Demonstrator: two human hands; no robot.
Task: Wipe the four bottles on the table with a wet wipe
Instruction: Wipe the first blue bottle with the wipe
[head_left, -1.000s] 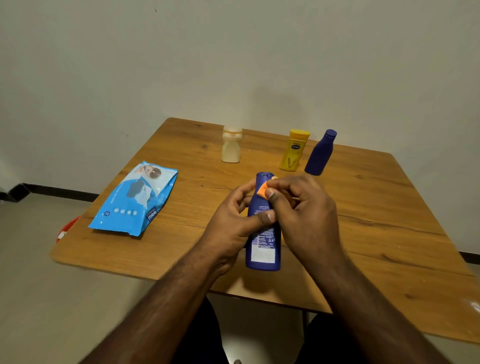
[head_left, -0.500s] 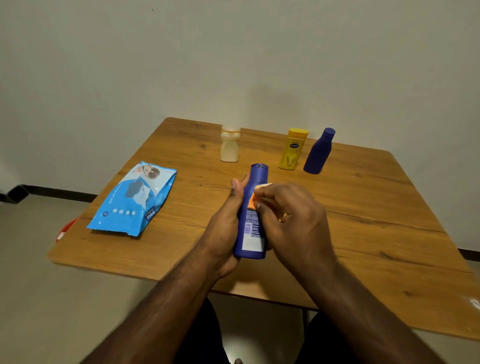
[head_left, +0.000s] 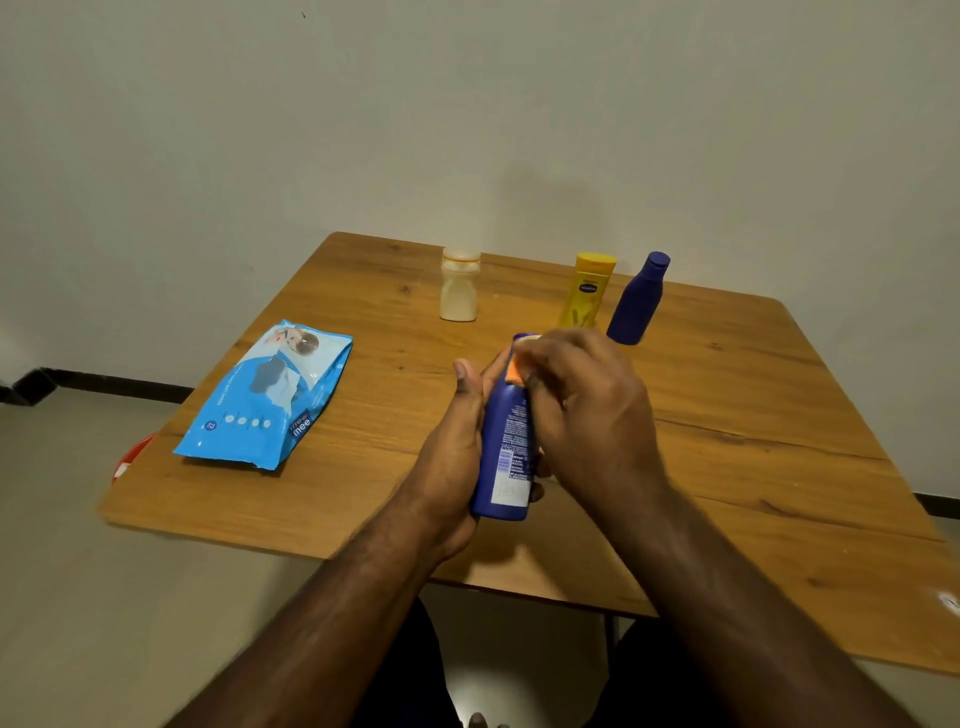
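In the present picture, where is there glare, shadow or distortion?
Head view: a white glare spot on the table near its right edge; a soft shadow on the wall behind the yellow bottle; the wide lens bends the table edges; the right hand looks slightly blurred.

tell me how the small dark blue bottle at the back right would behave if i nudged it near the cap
The small dark blue bottle stands upright and narrows toward its cap, so a push up high would probably tip it. Its rounded body suggests it would then roll on the smooth wooden table. It looks like plastic, so probably light and not fragile.
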